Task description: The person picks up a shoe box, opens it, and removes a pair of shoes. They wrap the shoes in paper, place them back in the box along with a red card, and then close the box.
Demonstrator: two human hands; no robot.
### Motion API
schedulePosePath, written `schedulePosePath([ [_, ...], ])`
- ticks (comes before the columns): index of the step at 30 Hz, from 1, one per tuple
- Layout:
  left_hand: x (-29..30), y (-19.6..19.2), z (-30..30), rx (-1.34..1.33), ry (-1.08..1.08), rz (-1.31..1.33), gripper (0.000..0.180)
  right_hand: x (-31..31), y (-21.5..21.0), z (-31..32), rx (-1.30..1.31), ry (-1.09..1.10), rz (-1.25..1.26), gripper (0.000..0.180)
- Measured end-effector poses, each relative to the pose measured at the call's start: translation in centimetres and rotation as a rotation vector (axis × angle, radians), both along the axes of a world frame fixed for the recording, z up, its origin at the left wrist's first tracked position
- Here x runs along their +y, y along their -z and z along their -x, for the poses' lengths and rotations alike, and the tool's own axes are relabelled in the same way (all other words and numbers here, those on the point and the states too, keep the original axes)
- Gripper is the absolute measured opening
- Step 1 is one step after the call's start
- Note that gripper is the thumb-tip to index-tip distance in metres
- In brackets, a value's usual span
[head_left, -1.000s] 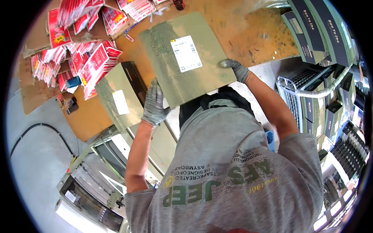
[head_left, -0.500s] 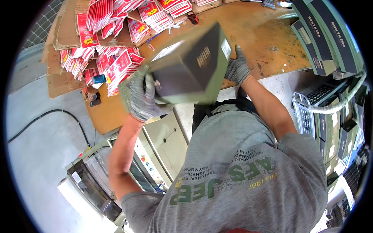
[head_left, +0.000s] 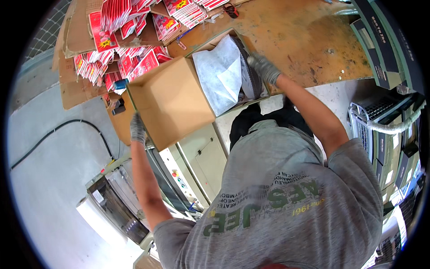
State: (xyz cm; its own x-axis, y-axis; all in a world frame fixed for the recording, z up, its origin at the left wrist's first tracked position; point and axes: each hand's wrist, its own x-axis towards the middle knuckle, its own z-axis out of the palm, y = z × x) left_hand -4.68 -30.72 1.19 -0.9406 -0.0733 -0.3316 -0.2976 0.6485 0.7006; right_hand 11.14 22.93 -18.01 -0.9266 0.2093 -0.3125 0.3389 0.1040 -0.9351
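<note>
A shoe box [head_left: 170,101] lies opened on the worktable, its plain brown lid inside turned up at the left. In the right part rests a dark grey shoe [head_left: 251,78], partly under white tissue paper [head_left: 219,74]. My left hand [head_left: 136,128], in a grey glove, grips the outer left edge of the lid; its fingertips are partly hidden. My right hand [head_left: 265,69], also gloved, is over the box's right rim beside the shoe. Its fingers are blurred, and I cannot tell whether they hold the rim or only touch the shoe.
Stacks of red printed cards [head_left: 139,62] on cardboard fill the table's far left. Dark green shoe boxes [head_left: 380,49] stand at the right, above a wire cart [head_left: 358,121]. The brown worktable [head_left: 309,40] is stained. A machine with a white roll [head_left: 101,219] stands lower left.
The closed, tilted box that both hands held has been set down and opened, its lid swung left. The shoe and tissue now show. My left hand moved left with the lid.
</note>
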Motion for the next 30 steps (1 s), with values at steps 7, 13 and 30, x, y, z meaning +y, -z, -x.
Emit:
schedulePosePath([
  [7, 21.1, 7.3, -9.1, 0.127, 0.323, 0.338, 0.098, -2.8, 3.8, -2.9, -0.064, 0.107, -0.375, 0.065],
  [13, 30.1, 12.7, -8.9, -0.035, 0.698, 0.452, 0.106, -3.2, 1.5, -2.2, -0.133, 0.005, -0.465, 0.065],
  [30, 13.8, 5.0, -9.5, 0.730, 0.498, 0.338, 0.070, -11.4, -6.7, -3.9, -0.177, 0.123, 0.030, 0.021],
])
